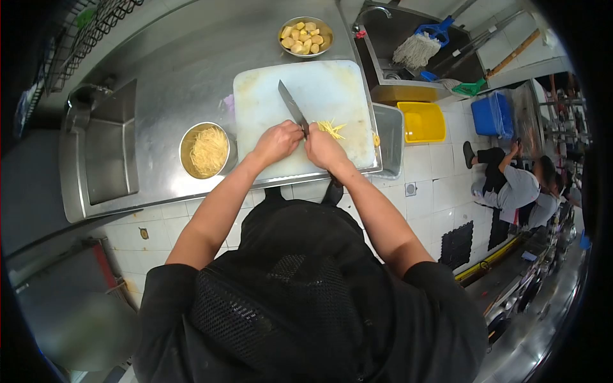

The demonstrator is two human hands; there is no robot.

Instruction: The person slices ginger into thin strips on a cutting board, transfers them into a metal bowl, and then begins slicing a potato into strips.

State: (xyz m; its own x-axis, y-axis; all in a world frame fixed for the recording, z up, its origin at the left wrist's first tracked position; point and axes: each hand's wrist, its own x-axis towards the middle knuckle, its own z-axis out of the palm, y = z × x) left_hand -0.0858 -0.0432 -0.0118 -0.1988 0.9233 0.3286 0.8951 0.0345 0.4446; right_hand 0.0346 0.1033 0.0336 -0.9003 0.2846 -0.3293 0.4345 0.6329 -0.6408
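On the white cutting board (262, 89) lies a kitchen knife (290, 102), its blade pointing away from me and slightly left. My right hand (324, 148) is closed around its handle. My left hand (279, 142) is closed just left of the knife, fingertips near the blade's base; whatever they hold, if anything, is hidden. Pale yellow thin strips (332, 130) lie in a small pile beyond my right hand. A metal bowl of pale shreds (209, 152) stands left of the board. Behind the board is a metal bowl (281, 46) of peeled yellowish chunks (301, 37).
A sink basin (112, 147) is at the left of the steel counter (172, 89). A grey bin (388, 140) and a yellow tub (421, 122) stand to the right. Mops (418, 50) rest by another sink. A co-worker (517, 185) sits low at the far right.
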